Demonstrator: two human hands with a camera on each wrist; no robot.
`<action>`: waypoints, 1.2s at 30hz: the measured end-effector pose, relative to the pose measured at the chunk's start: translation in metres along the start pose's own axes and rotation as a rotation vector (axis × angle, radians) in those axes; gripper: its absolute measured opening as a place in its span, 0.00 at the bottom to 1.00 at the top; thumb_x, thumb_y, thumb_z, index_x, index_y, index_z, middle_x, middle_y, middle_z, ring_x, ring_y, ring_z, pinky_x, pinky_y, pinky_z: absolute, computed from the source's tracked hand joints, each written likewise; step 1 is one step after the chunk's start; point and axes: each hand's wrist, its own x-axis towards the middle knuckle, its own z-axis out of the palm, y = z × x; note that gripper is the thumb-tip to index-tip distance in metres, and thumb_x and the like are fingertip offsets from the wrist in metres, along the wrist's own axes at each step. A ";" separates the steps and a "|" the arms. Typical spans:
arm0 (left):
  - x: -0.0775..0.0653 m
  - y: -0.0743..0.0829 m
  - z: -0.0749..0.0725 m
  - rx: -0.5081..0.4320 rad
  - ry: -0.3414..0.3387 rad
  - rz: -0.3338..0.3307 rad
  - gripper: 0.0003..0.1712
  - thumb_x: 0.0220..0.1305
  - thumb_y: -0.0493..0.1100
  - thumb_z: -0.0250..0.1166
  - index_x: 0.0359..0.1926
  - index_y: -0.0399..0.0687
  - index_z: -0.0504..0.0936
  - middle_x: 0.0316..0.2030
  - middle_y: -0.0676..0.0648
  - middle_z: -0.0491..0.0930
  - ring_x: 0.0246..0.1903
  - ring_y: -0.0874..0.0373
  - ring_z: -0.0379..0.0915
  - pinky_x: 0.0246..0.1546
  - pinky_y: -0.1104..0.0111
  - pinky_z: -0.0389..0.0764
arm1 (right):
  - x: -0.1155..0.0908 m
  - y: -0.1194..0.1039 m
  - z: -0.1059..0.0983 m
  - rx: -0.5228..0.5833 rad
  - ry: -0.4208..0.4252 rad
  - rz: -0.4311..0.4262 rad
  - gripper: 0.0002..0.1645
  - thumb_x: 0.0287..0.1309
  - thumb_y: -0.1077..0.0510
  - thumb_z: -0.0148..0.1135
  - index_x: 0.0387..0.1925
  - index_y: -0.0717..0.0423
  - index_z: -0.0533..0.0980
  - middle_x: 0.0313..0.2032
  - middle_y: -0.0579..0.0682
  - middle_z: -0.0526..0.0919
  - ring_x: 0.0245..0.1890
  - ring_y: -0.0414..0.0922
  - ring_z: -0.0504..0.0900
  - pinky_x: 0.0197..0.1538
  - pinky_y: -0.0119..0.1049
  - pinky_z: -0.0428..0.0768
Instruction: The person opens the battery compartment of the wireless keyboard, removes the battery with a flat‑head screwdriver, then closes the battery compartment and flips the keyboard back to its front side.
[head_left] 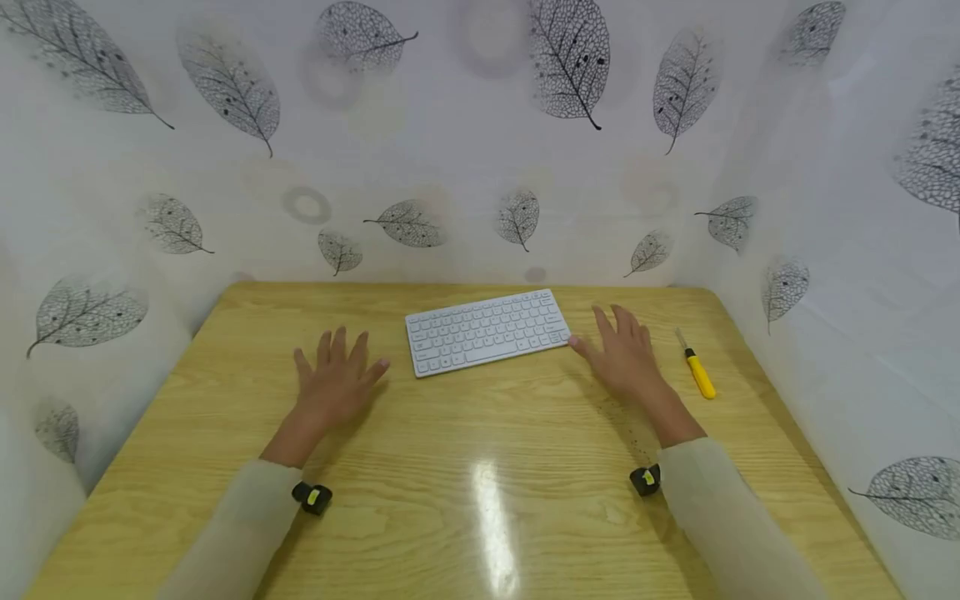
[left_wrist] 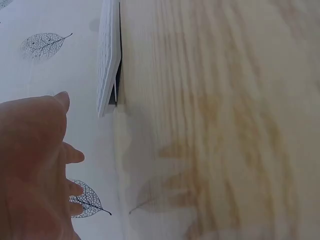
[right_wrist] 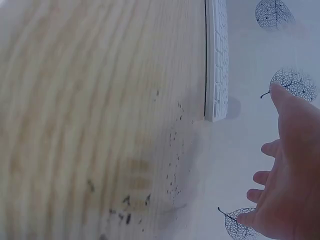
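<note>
A white keyboard (head_left: 487, 332) lies slightly angled on the wooden table, toward its far side. My left hand (head_left: 335, 385) is to its left, fingers spread and holding nothing; the left wrist view shows this hand (left_wrist: 35, 165) apart from the keyboard (left_wrist: 107, 55). To the right is my right hand (head_left: 626, 358), also spread and empty. Its thumb overlaps the keyboard's near right corner in the head view, but a gap separates hand (right_wrist: 295, 165) and keyboard (right_wrist: 217, 65) in the right wrist view. Dark specks (right_wrist: 127, 217) are scattered on the tabletop below that hand.
A screwdriver (head_left: 701, 375) with a yellow handle lies right of my right hand, near the table's right edge. White leaf-printed cloth (head_left: 450, 167) stands behind the table (head_left: 420, 500) and along both sides. Glare marks the table's near middle.
</note>
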 end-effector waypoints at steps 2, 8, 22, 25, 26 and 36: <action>0.004 0.002 0.000 -0.022 0.013 0.017 0.47 0.75 0.71 0.36 0.79 0.42 0.50 0.78 0.29 0.37 0.77 0.30 0.27 0.65 0.27 0.23 | 0.005 0.000 0.000 0.034 -0.016 0.008 0.54 0.68 0.23 0.39 0.81 0.52 0.45 0.78 0.66 0.42 0.77 0.67 0.41 0.73 0.69 0.45; 0.023 0.007 0.002 -0.108 0.037 0.076 0.41 0.78 0.62 0.45 0.78 0.38 0.53 0.76 0.27 0.44 0.76 0.28 0.33 0.69 0.30 0.36 | 0.024 0.007 -0.001 0.214 -0.053 0.027 0.48 0.72 0.31 0.45 0.80 0.52 0.48 0.77 0.68 0.49 0.76 0.69 0.46 0.70 0.71 0.53; 0.050 0.014 0.014 -0.543 0.021 0.025 0.30 0.77 0.50 0.53 0.72 0.41 0.66 0.65 0.33 0.72 0.61 0.38 0.72 0.61 0.46 0.73 | 0.059 0.020 0.008 0.494 -0.115 -0.035 0.31 0.74 0.53 0.55 0.74 0.56 0.64 0.63 0.64 0.74 0.65 0.60 0.72 0.69 0.57 0.68; 0.052 0.015 0.017 -0.590 0.012 0.015 0.28 0.76 0.48 0.55 0.71 0.41 0.68 0.63 0.34 0.74 0.59 0.39 0.73 0.60 0.47 0.74 | 0.064 0.020 0.010 0.516 -0.118 -0.031 0.28 0.74 0.56 0.55 0.71 0.58 0.67 0.62 0.64 0.76 0.64 0.60 0.73 0.68 0.56 0.69; 0.053 0.015 0.018 -0.602 0.007 0.013 0.28 0.76 0.48 0.55 0.71 0.41 0.68 0.63 0.34 0.75 0.59 0.39 0.74 0.59 0.48 0.75 | 0.066 0.020 0.010 0.521 -0.120 -0.027 0.27 0.74 0.57 0.54 0.70 0.58 0.68 0.62 0.64 0.76 0.64 0.60 0.73 0.67 0.55 0.70; 0.062 0.018 0.029 -0.658 -0.022 -0.005 0.26 0.75 0.45 0.57 0.70 0.43 0.70 0.61 0.37 0.76 0.58 0.42 0.75 0.60 0.50 0.75 | 0.079 0.012 0.014 0.600 -0.133 -0.021 0.27 0.71 0.63 0.55 0.69 0.63 0.69 0.63 0.65 0.75 0.65 0.60 0.72 0.70 0.53 0.67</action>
